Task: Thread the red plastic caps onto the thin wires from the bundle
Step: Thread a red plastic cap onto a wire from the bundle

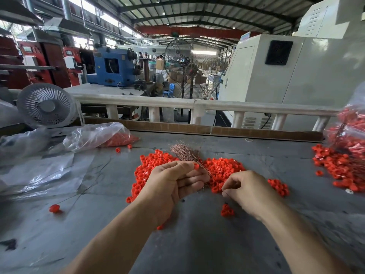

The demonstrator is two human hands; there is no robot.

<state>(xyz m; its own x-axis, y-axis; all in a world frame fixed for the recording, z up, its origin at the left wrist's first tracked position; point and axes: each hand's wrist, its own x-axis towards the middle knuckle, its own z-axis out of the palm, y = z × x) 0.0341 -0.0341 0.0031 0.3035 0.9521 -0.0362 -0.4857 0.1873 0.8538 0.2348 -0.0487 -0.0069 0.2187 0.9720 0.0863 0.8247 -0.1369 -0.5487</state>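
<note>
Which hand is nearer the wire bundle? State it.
Left. The left hand holds the wire bundle in its grip; the right hand is off to the bundle's right, pinching a single thin wire.

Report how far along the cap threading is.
Done: threaded caps on wires heaped at the right, one capped wire lying left. In hand: left hand grips the wire bundle and a cap; right hand pinches a wire. Left: the loose cap pile.

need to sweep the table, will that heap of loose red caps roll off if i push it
Probably some will: the red caps look like small round rings, and strays already lie scattered apart. They seem light, so a push would likely spread the heap across the flat table.
</note>
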